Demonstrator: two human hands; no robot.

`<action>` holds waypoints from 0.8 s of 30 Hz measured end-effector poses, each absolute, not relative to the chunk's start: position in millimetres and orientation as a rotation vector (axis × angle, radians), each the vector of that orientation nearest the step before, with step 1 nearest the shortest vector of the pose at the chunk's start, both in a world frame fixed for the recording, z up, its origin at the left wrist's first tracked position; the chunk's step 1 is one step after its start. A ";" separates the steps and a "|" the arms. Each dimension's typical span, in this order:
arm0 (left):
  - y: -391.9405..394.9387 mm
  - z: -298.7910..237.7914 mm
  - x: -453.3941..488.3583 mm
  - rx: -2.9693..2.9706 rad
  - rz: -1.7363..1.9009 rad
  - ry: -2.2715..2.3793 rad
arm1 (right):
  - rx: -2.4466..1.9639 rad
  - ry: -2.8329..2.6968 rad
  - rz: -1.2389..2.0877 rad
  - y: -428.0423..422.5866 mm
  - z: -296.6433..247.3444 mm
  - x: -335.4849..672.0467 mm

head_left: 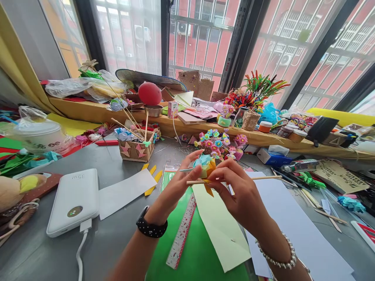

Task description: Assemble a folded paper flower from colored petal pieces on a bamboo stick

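Note:
My left hand is closed around folded paper in light blue and yellow, its fingers partly hidden behind it. My right hand pinches a thin wooden stick that lies level across both hands, just below the folded paper. A yellow paper strip hangs from the stick by the right fingertips; how it is fixed there is hidden. Beneath the hands, a light green sheet and a patterned ruler rest on a green mat.
Several yellow strips lie by a white paper piece on the left, near a white power bank with its cable. Behind stand a decorated box and paper flowers. White sheets spread right.

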State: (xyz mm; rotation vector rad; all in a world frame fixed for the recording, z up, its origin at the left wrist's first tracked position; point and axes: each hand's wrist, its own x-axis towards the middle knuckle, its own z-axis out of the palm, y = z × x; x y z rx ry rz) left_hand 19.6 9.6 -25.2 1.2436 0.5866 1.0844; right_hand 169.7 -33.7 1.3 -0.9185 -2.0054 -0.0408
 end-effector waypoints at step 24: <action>0.1 -15.1 17.5 0.965 0.931 0.472 | -0.895 -2.049 -0.171 -31.7 0.3 170.5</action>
